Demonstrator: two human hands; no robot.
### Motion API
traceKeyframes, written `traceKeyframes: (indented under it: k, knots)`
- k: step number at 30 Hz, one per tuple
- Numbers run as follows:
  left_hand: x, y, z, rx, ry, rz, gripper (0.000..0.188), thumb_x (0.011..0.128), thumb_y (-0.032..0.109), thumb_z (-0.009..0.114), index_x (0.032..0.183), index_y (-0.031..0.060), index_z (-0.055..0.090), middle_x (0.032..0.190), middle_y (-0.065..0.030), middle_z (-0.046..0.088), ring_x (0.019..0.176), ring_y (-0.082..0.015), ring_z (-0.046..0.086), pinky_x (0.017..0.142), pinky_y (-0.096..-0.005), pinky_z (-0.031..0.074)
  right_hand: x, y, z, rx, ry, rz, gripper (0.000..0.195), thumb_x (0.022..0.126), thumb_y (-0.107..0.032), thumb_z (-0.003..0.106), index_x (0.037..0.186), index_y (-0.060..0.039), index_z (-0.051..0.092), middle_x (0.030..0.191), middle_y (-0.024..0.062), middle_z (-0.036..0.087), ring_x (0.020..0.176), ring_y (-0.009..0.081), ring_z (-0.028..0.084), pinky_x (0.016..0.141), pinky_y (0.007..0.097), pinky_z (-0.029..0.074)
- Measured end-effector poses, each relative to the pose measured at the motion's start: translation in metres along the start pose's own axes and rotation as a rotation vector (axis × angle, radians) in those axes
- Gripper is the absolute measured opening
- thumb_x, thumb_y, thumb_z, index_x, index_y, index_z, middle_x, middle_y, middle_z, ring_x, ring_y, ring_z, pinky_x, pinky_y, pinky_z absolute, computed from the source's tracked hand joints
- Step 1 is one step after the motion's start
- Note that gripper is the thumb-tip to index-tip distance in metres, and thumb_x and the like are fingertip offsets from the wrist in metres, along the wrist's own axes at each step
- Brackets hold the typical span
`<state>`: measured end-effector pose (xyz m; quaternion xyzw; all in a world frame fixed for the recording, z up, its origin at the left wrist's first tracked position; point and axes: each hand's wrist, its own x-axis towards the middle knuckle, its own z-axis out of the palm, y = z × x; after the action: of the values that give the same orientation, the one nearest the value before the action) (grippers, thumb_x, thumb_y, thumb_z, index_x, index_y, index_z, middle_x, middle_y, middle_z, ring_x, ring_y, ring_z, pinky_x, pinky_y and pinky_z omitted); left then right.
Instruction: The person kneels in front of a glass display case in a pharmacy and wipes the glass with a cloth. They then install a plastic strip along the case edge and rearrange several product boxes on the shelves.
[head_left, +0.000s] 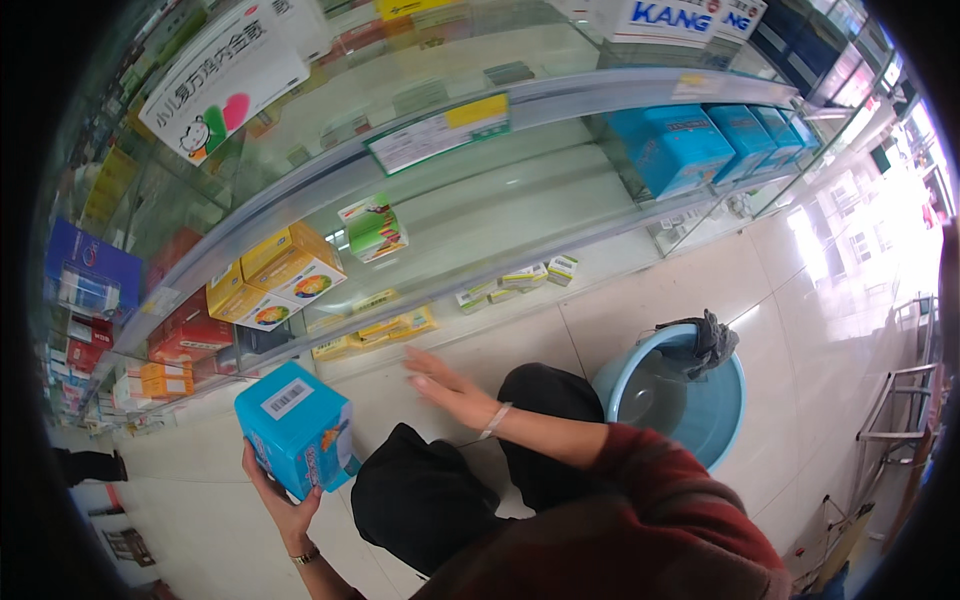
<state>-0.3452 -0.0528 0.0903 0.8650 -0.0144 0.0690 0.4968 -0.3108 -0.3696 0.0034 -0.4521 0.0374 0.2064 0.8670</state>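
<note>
My left hand (281, 499) grips a bright blue carton (289, 427) that bears a printed code, holding it tilted above the floor beside my knee. Motion-blurred, my right hand (454, 390) is in the air between the carton and my other knee; its fingers are apart and hold nothing. Before me stands a glass display shelf (510, 187). A green and white box (375, 229) sits on it, with yellow cartons (277, 274) to its left. Similar blue cartons (682, 150) stand in a row at the shelf's right end.
A light blue plastic bucket (739, 405) with water in it stands on the tiled floor (675, 289) to my right. Over its rim hangs a grey cloth (712, 345). Small yellow boxes (397, 322) and small white-green boxes (517, 281) lie on the lowest level. A metal-framed stand (892, 405) is farther right.
</note>
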Motion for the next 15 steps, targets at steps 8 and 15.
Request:
traceKeyframes:
  k: [8,15]
  knots:
    - [0.078,0.088,0.108,0.058,-0.36,0.339,0.109,0.053,0.03,0.083,0.147,0.0102,0.031,0.14,-0.0182,0.032,0.13,-0.0345,0.037,0.101,-0.0464,0.04,-0.073,-0.055,-0.045,-0.151,0.292,-0.291,0.039,0.101,-0.026,0.048,0.13,-0.001,0.053,0.105,0.0102,0.064,0.078,0.0137,0.063,0.076,0.0247,0.052]
    - [0.213,0.166,0.263,0.202,-0.437,0.725,0.102,0.056,0.035,0.087,0.142,0.0075,0.04,0.132,-0.0187,0.045,0.12,-0.0317,0.049,0.097,-0.0395,0.045,-0.177,-0.024,-0.086,-0.259,0.723,-0.281,0.026,0.099,-0.019,0.052,0.106,0.001,0.066,0.08,0.0048,0.066,0.065,0.0072,0.057,0.062,0.0207,0.05]
